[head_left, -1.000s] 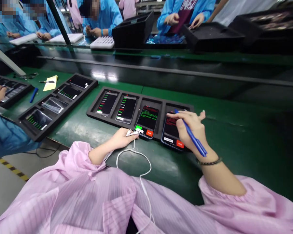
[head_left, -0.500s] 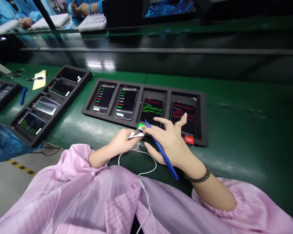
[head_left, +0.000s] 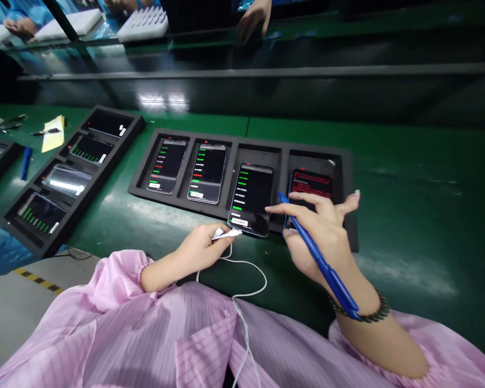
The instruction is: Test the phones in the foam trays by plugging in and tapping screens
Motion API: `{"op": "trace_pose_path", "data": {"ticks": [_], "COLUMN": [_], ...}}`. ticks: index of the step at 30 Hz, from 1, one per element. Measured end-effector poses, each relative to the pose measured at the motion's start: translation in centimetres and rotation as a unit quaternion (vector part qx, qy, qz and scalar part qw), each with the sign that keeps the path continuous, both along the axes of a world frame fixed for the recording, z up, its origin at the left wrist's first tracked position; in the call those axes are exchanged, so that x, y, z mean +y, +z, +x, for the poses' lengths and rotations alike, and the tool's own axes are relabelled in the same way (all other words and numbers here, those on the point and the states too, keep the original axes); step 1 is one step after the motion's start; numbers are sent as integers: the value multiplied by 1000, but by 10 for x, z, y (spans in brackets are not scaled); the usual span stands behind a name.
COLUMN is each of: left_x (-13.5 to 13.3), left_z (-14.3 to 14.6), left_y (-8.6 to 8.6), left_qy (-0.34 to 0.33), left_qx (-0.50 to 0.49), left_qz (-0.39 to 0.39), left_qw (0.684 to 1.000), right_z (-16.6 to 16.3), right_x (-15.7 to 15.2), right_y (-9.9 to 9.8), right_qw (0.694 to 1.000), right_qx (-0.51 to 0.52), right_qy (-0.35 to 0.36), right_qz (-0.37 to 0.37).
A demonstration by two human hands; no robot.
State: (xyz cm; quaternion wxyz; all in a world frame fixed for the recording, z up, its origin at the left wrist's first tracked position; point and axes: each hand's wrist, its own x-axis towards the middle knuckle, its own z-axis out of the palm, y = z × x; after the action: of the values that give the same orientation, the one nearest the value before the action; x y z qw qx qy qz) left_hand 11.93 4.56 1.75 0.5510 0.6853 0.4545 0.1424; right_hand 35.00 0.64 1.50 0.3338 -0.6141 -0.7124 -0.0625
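A black foam tray [head_left: 230, 141] on the green belt holds several phones with lit screens. My left hand [head_left: 202, 245] is closed on a white cable plug [head_left: 226, 234], held at the bottom edge of the third phone [head_left: 250, 199], which shows green text. My right hand [head_left: 323, 231] holds a blue pen [head_left: 319, 258] between its fingers, with the forefinger stretched out over the gap between the third phone and the fourth phone [head_left: 313, 186], whose screen shows red text. The white cable [head_left: 242, 291] runs down over my pink sleeves.
A second black tray [head_left: 70, 172] with several phones lies to the left, beside a yellow note [head_left: 52, 140] and a blue marker [head_left: 25, 161]. Across the conveyor, other people's hands [head_left: 250, 19] work near white trays [head_left: 143, 24].
My right hand has drawn back from the third phone's lower edge to the right. That phone's screen has changed to a list of green lines. My left hand kept hold of the plug.
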Motion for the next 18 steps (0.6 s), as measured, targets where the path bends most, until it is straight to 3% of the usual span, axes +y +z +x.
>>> {"op": "trace_pose_path", "data": {"ticks": [14, 18], "left_x": [-1, 0], "left_z": [-2, -2], "left_y": [4, 5], "left_qy": [-21, -27], "left_qx": [-7, 0], "left_qz": [-5, -5], "left_qw": [1000, 1000], "right_z": [-5, -4], "right_x": [0, 0], "right_y": [0, -2], "right_qw": [997, 997], "right_qx": [3, 1], "right_qy": [60, 42], "right_qz": [-39, -59]}}
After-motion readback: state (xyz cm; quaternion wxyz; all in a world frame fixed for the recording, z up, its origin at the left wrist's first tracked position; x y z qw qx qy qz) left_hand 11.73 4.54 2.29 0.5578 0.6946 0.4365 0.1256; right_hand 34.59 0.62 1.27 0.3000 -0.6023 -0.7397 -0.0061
